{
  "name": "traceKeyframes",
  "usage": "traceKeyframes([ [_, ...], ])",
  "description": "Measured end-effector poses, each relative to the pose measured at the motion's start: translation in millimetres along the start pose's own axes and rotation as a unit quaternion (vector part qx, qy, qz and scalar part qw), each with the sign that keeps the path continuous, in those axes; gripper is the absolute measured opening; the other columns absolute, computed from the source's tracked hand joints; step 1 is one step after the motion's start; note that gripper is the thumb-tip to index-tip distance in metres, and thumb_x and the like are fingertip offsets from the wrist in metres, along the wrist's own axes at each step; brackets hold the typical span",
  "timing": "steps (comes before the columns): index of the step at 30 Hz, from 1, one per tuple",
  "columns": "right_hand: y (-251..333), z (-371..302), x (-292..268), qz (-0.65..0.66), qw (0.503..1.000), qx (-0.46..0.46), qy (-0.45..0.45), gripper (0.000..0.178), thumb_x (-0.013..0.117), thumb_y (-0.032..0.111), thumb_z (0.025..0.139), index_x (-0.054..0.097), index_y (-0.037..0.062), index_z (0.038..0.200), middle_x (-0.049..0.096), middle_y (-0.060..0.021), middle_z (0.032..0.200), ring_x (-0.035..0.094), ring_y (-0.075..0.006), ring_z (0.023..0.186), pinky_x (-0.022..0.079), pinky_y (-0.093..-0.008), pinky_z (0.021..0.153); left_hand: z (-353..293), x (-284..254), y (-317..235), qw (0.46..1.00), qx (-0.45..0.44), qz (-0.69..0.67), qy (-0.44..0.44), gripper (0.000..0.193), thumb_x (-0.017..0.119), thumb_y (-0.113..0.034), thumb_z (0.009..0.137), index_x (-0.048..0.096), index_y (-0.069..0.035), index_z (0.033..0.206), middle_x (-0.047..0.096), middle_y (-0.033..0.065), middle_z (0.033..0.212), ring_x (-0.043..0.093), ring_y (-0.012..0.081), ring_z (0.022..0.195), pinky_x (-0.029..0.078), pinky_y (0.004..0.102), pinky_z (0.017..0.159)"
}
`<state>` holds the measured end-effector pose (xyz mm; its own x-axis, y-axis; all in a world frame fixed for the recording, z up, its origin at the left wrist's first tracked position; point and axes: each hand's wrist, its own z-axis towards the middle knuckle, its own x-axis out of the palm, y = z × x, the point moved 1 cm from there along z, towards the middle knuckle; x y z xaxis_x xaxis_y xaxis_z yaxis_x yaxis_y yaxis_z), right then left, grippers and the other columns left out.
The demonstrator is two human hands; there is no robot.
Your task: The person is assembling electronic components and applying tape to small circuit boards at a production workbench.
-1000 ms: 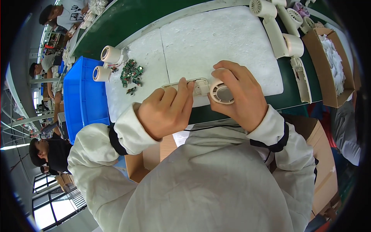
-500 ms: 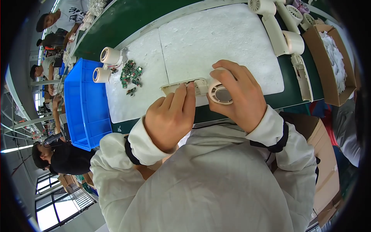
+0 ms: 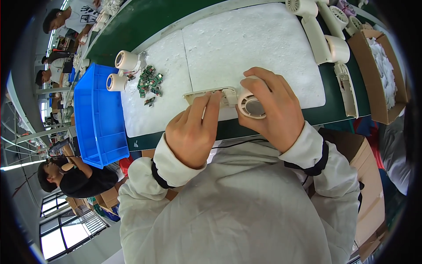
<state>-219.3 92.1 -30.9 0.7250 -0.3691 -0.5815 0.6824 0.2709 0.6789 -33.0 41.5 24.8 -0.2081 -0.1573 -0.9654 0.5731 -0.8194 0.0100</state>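
My right hand (image 3: 272, 110) grips the round head of a cream hair-dryer body (image 3: 248, 104), its grille facing me. The dryer's open handle shell (image 3: 198, 94) sticks out to the left over the white foam pad (image 3: 246, 48). My left hand (image 3: 193, 132) has its fingers pressed on that handle, near where it meets the head. A small pile of green circuit boards (image 3: 149, 83) lies on the pad left of my hands. Two cream cylinder parts (image 3: 125, 60) rest beside the pile.
A blue plastic bin (image 3: 96, 119) stands at the left of the pad. Several cream dryer shells (image 3: 321, 35) lie at the far right, next to a cardboard box (image 3: 382, 75) of white bags. Other people sit along the left side.
My left hand has slid a little right along the handle, toward the dryer head. My right hand keeps its hold on the head.
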Motion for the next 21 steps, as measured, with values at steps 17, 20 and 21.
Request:
traceKeyframes([
  [17, -4, 6, 2, 0.022, 1.000, -0.016, 0.013, 0.056, 0.085, 0.005, 0.067, 0.059, 0.0061, 0.117, 0.062, -0.0151, 0.128, 0.062, -0.0369, 0.109, 0.054, -0.0422, 0.090, 4, -9, 22, 0.992, 0.107, 0.065, 0.022, 0.046, 0.066, -0.005, 0.075, 0.067, 0.002, 0.121, 0.067, 0.0118, 0.116, 0.063, 0.0167, 0.072, 0.052, 0.0268, 0.058],
  [20, -1, 8, 5, -0.005, 1.000, -0.021, 0.006, 0.055, 0.083, 0.001, 0.069, 0.059, 0.0029, 0.118, 0.062, -0.0177, 0.129, 0.062, -0.0397, 0.114, 0.053, -0.0428, 0.094, -6, 2, 17, 0.999, 0.046, 0.007, 0.001, 0.050, 0.064, -0.002, 0.077, 0.065, 0.003, 0.127, 0.067, 0.0163, 0.120, 0.069, 0.0231, 0.077, 0.056, 0.0317, 0.062],
  [21, 4, 8, 4, -0.007, 1.000, -0.013, 0.008, 0.054, 0.083, -0.001, 0.069, 0.059, 0.0021, 0.118, 0.062, -0.0188, 0.129, 0.062, -0.0405, 0.116, 0.053, -0.0429, 0.095, -7, 7, 18, 0.998, 0.051, 0.014, -0.018, 0.049, 0.065, -0.004, 0.077, 0.065, 0.004, 0.126, 0.067, 0.0175, 0.120, 0.068, 0.0214, 0.074, 0.054, 0.0306, 0.059],
])
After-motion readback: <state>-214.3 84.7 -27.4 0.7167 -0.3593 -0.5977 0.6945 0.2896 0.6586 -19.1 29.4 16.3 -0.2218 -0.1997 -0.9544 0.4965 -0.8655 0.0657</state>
